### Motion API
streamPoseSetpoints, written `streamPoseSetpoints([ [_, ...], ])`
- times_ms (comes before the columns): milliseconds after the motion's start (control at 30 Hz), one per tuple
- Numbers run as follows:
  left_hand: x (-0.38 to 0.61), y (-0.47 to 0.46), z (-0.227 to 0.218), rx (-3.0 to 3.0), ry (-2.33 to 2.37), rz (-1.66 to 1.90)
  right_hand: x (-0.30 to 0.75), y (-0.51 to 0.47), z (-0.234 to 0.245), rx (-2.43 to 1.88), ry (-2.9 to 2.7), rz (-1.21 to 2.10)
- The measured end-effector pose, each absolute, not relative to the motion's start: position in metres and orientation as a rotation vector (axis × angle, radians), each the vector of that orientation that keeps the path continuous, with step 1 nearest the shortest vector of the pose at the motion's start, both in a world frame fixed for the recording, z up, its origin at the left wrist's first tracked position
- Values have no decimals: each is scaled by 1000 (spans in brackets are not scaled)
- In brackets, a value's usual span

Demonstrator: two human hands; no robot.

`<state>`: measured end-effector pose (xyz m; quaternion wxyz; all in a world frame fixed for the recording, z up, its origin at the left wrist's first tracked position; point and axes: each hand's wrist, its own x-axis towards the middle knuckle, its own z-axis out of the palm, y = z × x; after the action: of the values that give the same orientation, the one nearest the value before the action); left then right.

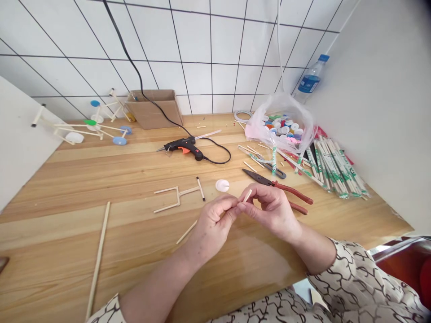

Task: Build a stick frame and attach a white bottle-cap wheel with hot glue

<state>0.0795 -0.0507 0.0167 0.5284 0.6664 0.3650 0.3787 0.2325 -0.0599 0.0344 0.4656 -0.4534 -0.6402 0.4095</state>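
My left hand [215, 220] and my right hand [269, 204] meet above the wooden table [101, 251], both pinching a short wooden stick piece [247, 195] between their fingertips. Just beyond the hands lie a white bottle cap [222, 185] and a glued stick frame [178, 196] with a dark-tipped crossbar. Red-handled pliers [283, 187] lie right behind my right hand. A loose short stick [186, 232] lies by my left wrist.
A black hot glue gun [183, 146] with its cord lies mid-table. A plastic bag of bottle caps [283, 125], wrapped chopsticks [333, 168], a water bottle [311, 78], a cardboard box [155, 107], stick-and-cap models [94, 125] and a long stick [99, 255] are around.
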Motion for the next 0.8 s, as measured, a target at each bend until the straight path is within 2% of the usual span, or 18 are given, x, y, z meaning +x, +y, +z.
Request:
streamPoseSetpoints([
  [533, 77, -52, 1, 1869, 844, 833, 240, -60, 39, -1142, -1998, 804],
  [800, 78, -57, 2, 2170, 862, 1015, 243, -64, 40, -996, -2119, 585],
])
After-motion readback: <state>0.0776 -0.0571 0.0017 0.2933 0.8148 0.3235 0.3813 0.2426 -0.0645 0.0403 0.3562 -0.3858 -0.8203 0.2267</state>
